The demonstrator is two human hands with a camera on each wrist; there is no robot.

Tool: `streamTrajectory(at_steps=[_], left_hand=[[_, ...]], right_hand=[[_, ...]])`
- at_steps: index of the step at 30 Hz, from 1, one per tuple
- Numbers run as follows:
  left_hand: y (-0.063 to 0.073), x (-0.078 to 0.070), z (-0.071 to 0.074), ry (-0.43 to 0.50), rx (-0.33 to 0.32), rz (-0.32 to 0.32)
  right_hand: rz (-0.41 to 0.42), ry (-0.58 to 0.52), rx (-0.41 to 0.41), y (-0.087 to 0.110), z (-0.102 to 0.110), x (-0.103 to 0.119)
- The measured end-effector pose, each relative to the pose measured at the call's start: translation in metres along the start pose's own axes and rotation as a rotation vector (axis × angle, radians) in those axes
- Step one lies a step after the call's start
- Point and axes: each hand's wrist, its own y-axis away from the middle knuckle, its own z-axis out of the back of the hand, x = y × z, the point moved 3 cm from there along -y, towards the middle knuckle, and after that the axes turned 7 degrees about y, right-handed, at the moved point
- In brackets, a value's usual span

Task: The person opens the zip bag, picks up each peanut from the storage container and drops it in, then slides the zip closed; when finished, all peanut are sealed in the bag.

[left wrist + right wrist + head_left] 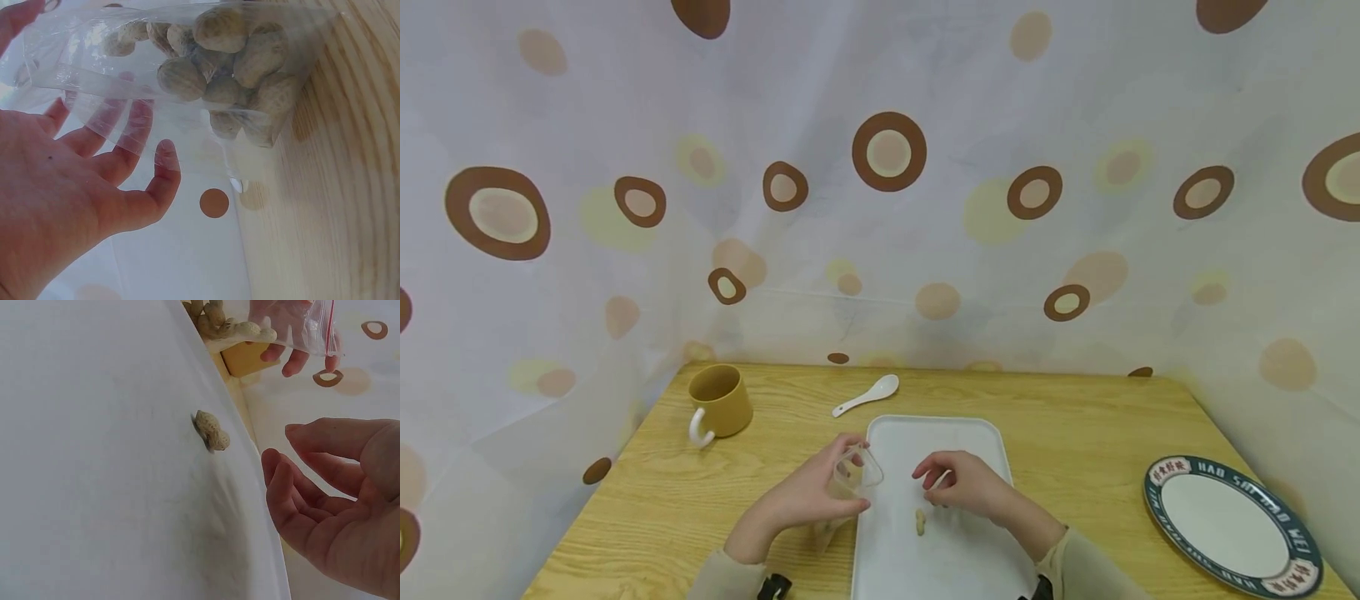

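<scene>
My left hand (805,493) curves round the upper part of a clear zip bag (69,78), whose mouth gapes in the head view. Several unshelled peanuts (184,78) fill the bag's lower end, close over the wooden table. Some of the left fingers (134,128) show through the plastic. On the white tray (943,567) lies a single peanut (212,430). Just beyond that peanut, my right hand (966,483) hovers over the tray, fingers loosely bent and thumb apart from them, with nothing held.
A mustard-yellow mug (730,408) with a white handle stands at the back left. Behind the tray, a white spoon (872,394) lies on the wooden table (1067,433). An oval plate (1217,533) with a dark green lettered rim sits far right. Patterned cloth (970,283) surrounds the table.
</scene>
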Motion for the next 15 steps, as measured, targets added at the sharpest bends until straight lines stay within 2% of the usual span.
streamTrajectory(at_steps=[5, 15], left_hand=[[0.002, 0.003, 0.001, -0.001, -0.011, 0.0], [0.002, 0.003, 0.001, 0.0, -0.012, 0.008]], right_hand=[[-0.02, -0.001, 0.033, 0.001, -0.005, -0.007], [0.026, 0.027, 0.066, -0.001, -0.019, -0.015]])
